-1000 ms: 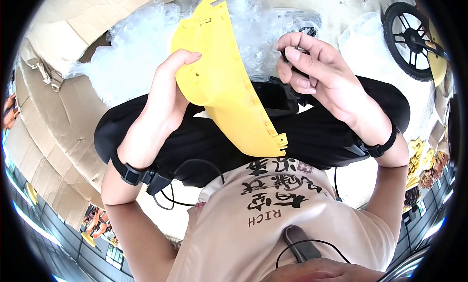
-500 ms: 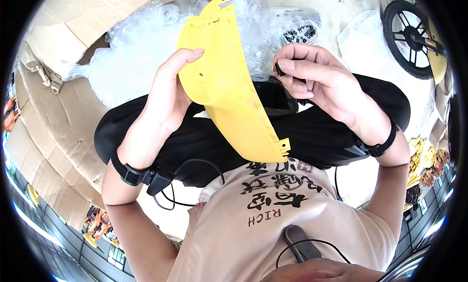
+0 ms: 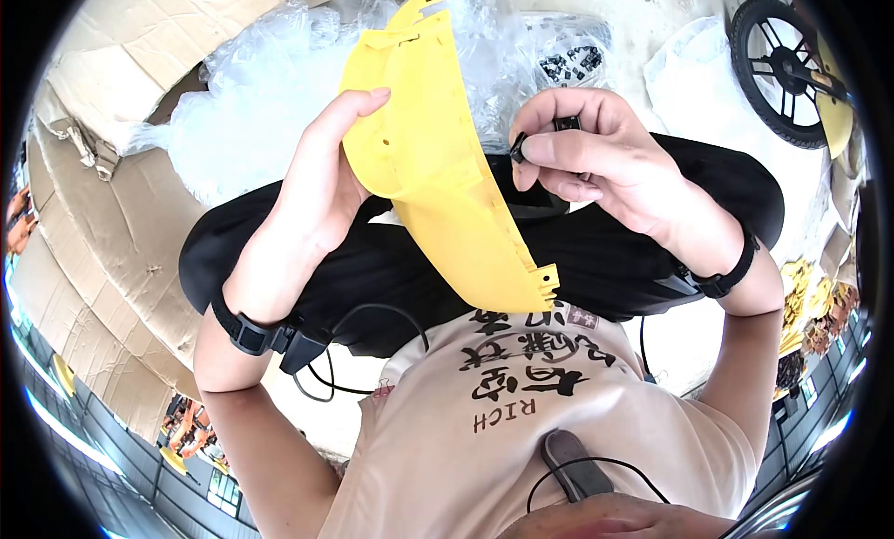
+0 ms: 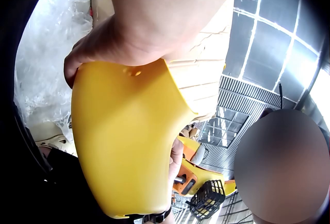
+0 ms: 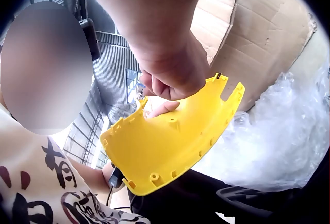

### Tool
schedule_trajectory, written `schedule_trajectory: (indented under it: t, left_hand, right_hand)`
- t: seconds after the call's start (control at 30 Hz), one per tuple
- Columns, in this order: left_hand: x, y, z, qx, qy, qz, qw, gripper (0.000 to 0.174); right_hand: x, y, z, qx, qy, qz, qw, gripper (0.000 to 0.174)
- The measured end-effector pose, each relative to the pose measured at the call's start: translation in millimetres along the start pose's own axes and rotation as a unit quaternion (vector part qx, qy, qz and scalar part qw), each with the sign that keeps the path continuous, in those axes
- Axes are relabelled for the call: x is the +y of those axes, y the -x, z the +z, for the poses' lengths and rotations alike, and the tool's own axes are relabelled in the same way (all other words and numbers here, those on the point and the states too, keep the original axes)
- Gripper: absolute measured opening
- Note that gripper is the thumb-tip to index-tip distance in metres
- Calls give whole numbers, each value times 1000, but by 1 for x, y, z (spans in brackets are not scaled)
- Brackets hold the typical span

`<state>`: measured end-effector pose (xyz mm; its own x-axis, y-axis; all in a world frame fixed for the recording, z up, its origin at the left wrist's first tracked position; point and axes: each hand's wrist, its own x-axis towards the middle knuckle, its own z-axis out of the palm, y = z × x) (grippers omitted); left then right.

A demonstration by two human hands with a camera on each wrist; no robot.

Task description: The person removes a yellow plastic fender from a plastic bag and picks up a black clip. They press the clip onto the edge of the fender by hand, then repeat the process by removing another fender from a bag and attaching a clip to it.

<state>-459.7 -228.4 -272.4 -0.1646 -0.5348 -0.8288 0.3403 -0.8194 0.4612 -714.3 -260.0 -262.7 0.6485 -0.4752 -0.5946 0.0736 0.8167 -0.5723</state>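
Observation:
A curved yellow plastic cover [image 3: 424, 171] is held tilted over the lap by my left hand [image 3: 321, 180], thumb on the near face and the other fingers hidden behind it. Its smooth outer side fills much of the left wrist view. In the right wrist view the inner side of the cover [image 5: 175, 136] shows slots, round posts and a small black clip [image 5: 218, 75] at one end. My right hand [image 3: 615, 157], just right of the cover, pinches a small black clip [image 3: 518, 149] between thumb and forefinger. Another black piece [image 3: 566, 123] shows among its fingers.
Beyond the knees lie crumpled clear plastic bags [image 3: 270, 82] and a clear bag of small black clips [image 3: 570, 64]. Cardboard [image 3: 102, 222] spreads along the left. A black spoked wheel [image 3: 780, 73] stands at the far right. Wrist-camera cables [image 3: 326, 379] hang near the lap.
The cover has shifted slightly right in my left hand's grip. My right hand has moved a little left, toward the cover, and the pinched clip now shows at its fingertips.

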Motion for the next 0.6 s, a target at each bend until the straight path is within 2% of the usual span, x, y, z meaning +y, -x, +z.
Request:
schedule_trajectory:
  t: [0.23,0.37,0.6]
  left_hand:
    - [-1,1,6,22,-13,-13,1000,57]
    - [-1,1,12,31,-10,-14,999,56]
    - [-3,0,13,16,-16,-17,1000,56]
  right_hand:
    - [8,-2,9,12,18,-26,999,13]
    - [9,-3,8,-12,43,-26,999,14]
    - [11,-3,11,-14,64,-26,998,13]
